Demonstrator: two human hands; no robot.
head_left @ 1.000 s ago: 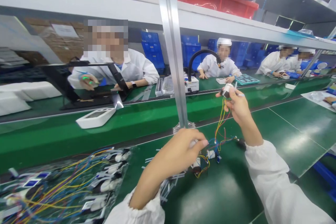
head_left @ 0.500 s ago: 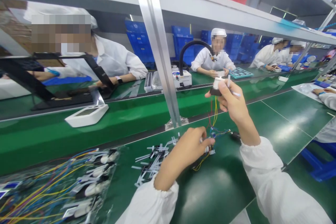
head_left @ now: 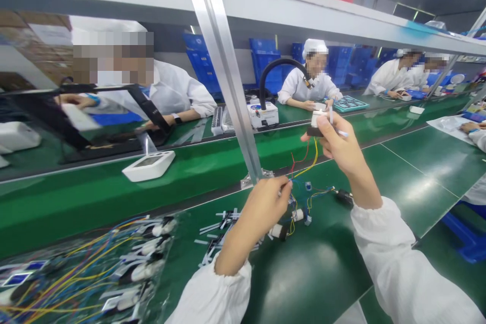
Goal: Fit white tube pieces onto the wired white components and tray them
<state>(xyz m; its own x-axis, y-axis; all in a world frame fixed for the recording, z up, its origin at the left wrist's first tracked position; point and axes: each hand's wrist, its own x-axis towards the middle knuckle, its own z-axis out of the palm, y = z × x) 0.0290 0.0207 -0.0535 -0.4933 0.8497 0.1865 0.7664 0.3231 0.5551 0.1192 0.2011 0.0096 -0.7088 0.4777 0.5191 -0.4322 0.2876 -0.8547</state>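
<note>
My right hand (head_left: 337, 136) is raised over the bench and closed round a small white-and-black part (head_left: 318, 119), with thin pale strips beside its fingers. From the part's underside hang red and yellow wires (head_left: 315, 154), which run down towards my left hand (head_left: 268, 200). The left fingertips are pinched together on these wires. Below and just right of that hand lie small white-and-black cylinders (head_left: 298, 214) with wires and connectors. Black parts with pale strips (head_left: 222, 223) are heaped behind the left wrist.
At lower left, several wired parts (head_left: 148, 258) lie on clear plastic. A metal post (head_left: 228, 71) rises ahead, under a shelf (head_left: 304, 25). A white device (head_left: 149, 165) rests on the green conveyor. A black-handled tool (head_left: 343, 196) lies right of centre. Co-workers in white sit across the line.
My left hand has moved up and left from the loose parts and now pinches the wires, which slant towards it. The right hand keeps its grip, and the view has shifted slightly.
</note>
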